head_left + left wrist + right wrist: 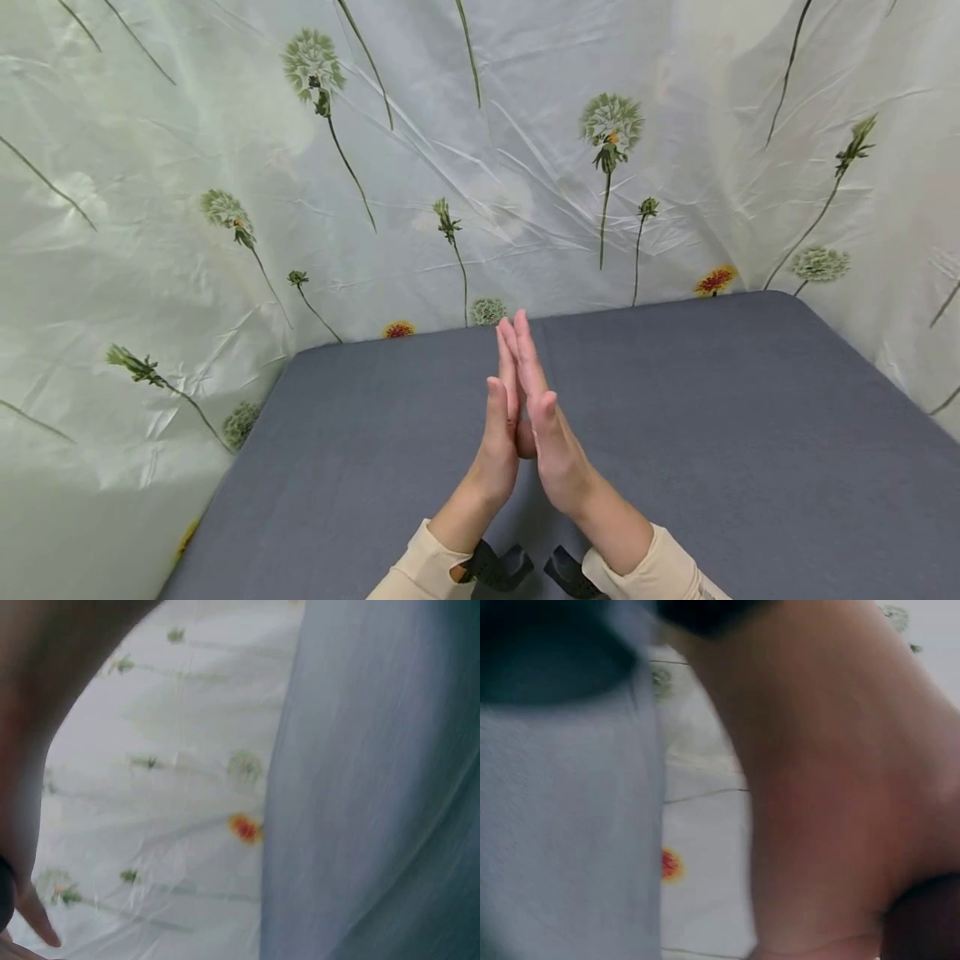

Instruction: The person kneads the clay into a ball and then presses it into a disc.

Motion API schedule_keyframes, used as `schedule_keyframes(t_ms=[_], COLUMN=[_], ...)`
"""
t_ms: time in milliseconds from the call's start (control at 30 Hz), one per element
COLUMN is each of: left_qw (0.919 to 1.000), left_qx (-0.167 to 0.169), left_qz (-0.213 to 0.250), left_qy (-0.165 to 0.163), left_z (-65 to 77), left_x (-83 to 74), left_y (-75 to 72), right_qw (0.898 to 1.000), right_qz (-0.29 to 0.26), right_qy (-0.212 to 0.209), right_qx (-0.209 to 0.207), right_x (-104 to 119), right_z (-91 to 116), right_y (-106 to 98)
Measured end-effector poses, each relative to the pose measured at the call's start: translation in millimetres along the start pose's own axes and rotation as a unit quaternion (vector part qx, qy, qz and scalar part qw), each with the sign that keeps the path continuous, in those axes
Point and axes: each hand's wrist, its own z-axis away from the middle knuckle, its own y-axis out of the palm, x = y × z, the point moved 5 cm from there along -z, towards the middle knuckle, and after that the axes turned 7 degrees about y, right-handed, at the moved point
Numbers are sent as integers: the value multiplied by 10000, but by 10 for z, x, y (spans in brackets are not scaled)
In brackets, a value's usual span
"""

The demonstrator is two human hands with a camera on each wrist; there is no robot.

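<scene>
In the head view my left hand and right hand stand upright over the table, facing each other with fingers straight and pointing away. The fingertips come together at the top. Lower down, between the two palms, a small brown rounded thing shows in the gap, pressed from both sides; its kind I cannot tell. Most of it is hidden by the hands. A dark rounded shape appears beside the blurred palm in the right wrist view.
A dark grey padded table lies under the hands. Behind it and at the sides hangs a pale sheet printed with dandelions and flowers. Black straps sit at the wrists, by the cream sleeves.
</scene>
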Motion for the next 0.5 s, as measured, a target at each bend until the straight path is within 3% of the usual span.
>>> schedule_keyframes(t_ms=[233,367,500], left_qw=[9958,9971,9989], left_qx=[626,624,314], left_qz=[673,431,-31], left_qy=[18,-13,348], left_z=[140,189,174], left_x=[-121,-200,-294], left_y=[294,291,172], right_qw=[9990,9991,9996], right_qz=[102,119,-45], right_qy=[-362,-201,114], right_qx=[-228,-361,-269], right_x=[141,32,-174], right_z=[-21,-36,-34], right_y=[-212,-282,-210])
